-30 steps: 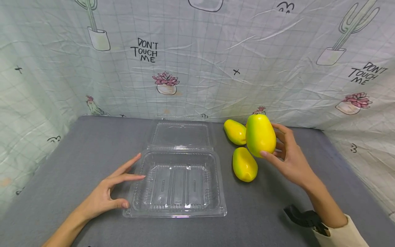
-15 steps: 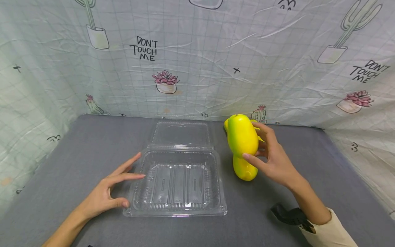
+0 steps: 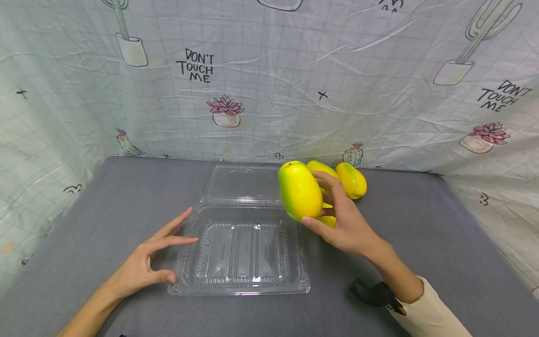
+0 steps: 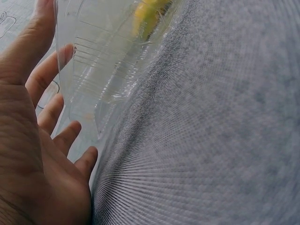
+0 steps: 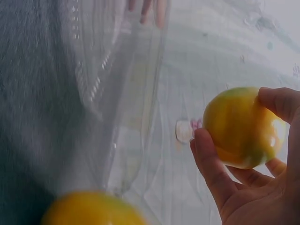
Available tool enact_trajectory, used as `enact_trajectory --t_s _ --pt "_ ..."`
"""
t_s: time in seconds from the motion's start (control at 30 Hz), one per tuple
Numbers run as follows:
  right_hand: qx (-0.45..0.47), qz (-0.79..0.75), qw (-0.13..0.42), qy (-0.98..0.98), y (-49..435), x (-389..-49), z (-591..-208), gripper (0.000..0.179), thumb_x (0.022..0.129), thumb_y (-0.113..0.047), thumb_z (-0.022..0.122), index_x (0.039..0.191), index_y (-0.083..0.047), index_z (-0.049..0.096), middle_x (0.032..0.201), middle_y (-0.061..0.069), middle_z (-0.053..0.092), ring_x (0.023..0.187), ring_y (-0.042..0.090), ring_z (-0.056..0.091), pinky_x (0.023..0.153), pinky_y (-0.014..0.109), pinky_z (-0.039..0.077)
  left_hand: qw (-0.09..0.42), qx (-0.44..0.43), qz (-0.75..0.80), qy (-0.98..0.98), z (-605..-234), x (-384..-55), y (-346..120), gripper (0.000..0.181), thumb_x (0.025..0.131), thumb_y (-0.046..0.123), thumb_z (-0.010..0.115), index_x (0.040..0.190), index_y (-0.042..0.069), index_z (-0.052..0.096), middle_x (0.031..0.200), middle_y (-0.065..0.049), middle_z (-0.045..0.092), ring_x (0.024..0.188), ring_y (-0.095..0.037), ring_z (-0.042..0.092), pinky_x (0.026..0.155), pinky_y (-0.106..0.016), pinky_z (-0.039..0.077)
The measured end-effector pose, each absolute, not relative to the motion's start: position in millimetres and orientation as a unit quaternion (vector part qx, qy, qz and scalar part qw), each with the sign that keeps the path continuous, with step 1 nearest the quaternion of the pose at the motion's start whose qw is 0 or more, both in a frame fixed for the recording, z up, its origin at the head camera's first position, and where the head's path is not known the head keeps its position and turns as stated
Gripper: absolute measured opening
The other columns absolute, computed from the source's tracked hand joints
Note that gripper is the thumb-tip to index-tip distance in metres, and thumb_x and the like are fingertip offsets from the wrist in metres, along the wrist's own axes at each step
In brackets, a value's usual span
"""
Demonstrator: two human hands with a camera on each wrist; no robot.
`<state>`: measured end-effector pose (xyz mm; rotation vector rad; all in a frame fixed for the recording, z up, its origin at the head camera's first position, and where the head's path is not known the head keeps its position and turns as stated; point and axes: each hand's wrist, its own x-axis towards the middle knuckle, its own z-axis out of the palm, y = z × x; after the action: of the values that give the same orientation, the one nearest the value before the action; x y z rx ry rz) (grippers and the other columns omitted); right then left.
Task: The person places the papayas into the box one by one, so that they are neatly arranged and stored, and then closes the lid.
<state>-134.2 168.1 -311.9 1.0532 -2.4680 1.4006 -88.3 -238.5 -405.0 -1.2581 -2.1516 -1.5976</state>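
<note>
My right hand (image 3: pixel 347 222) holds a yellow-green mango (image 3: pixel 300 191) above the right rim of a clear plastic clamshell box (image 3: pixel 244 255). Thumb and fingers curve round the mango's sides in the right wrist view, where the mango (image 5: pixel 243 129) hangs clear of the box. The box lies with its lid (image 3: pixel 244 183) folded back behind it. My left hand (image 3: pixel 141 267) is spread at the box's left side, index fingertip over the rim and thumb near the front corner. Seen from the left wrist, its fingers (image 4: pixel 44 77) are extended along the transparent wall.
Three more mangoes lie right of the box: one mango (image 3: pixel 353 181) at the back, another mango (image 3: pixel 322 167) beside it, and a nearer mango (image 3: pixel 330 224) mostly hidden by my right hand. A printed curtain (image 3: pixel 269 93) hangs behind the grey tabletop (image 3: pixel 126 201).
My right hand has carried its mango leftward, from above the other mangoes to over the box's right edge, uncovering the mango at the back right. My left hand has kept its place.
</note>
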Motion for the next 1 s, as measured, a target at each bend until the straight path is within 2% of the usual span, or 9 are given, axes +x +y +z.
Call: enact_trajectory --t_s 0.33,0.77,1.0 --pt "0.391 0.458 0.063 -0.796 143.3 -132.8 -314.6 0.088 0.081 -0.004 0.074 0.147 -0.015 0.018 0.143 0.013 0.041 0.117 0.03 0.056 0.075 0.032 0.055 0.087 -0.422 -0.539 -0.724 -404.1 -88.1 -237.9 0.061 0.08 0.034 0.076 0.124 -0.005 0.06 0.149 -0.034 0.019 0.141 -0.04 0.017 0.112 -0.028 0.018" --pt "0.396 0.48 0.012 -0.783 113.1 -133.4 -325.8 0.087 0.084 -0.011 0.074 0.148 -0.021 0.016 0.147 0.008 0.036 0.119 0.026 0.054 0.077 0.03 0.054 0.085 -0.428 -0.549 -0.712 -407.4 -89.0 -238.6 0.062 0.081 0.035 0.075 0.125 -0.006 0.058 0.149 -0.035 0.017 0.141 -0.04 0.014 0.113 -0.028 0.017" --pt "0.417 0.485 0.001 -0.769 97.1 -135.2 -335.4 0.086 0.084 -0.011 0.074 0.148 -0.019 0.017 0.148 0.009 0.033 0.116 0.026 0.056 0.076 0.027 0.054 0.082 -0.423 -0.548 -0.717 -406.5 -88.5 -238.7 0.062 0.081 0.034 0.076 0.125 -0.006 0.058 0.15 -0.034 0.017 0.141 -0.04 0.015 0.112 -0.028 0.017"
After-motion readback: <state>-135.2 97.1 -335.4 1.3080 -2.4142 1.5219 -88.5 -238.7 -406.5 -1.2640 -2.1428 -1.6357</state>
